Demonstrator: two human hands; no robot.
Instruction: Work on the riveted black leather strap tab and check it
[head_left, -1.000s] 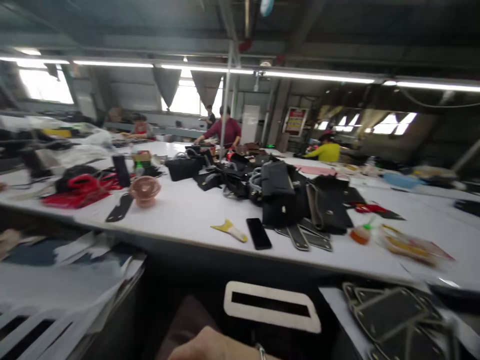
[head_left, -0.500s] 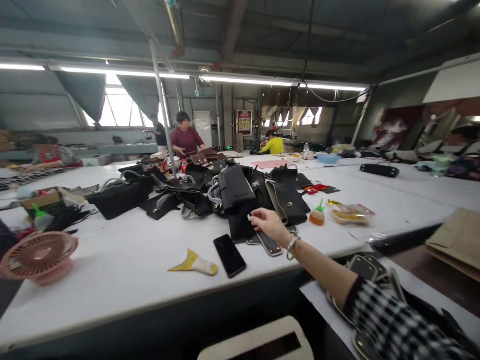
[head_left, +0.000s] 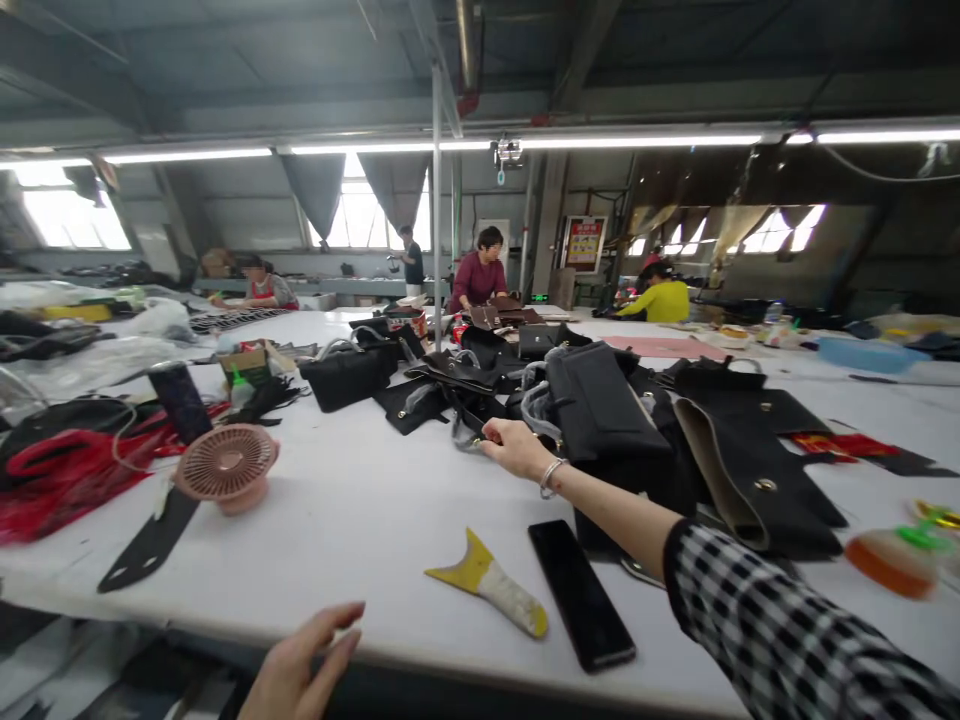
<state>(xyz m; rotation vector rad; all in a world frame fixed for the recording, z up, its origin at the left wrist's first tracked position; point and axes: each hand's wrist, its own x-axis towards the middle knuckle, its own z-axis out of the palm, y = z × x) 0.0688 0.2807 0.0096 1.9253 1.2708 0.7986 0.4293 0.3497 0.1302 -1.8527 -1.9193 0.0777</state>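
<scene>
My right hand reaches over the white table to the near edge of a pile of black bags. Its fingers are pressed together at a bag's handle or strap; what they hold is too small to make out. A large black bag lies just right of it. My left hand is low at the table's front edge, fingers apart and holding nothing. Between the hands and to the right lie a yellow scraper and a dark phone.
A pink fan stands at the left beside red plastic. A glue bottle is at the right. A metal pole rises beyond the bags. Several people work farther back, one in maroon.
The view has turned left. My left hand has come into view at the bottom. My right hand has moved left along the pile, from the bag's lower edge to the straps.
</scene>
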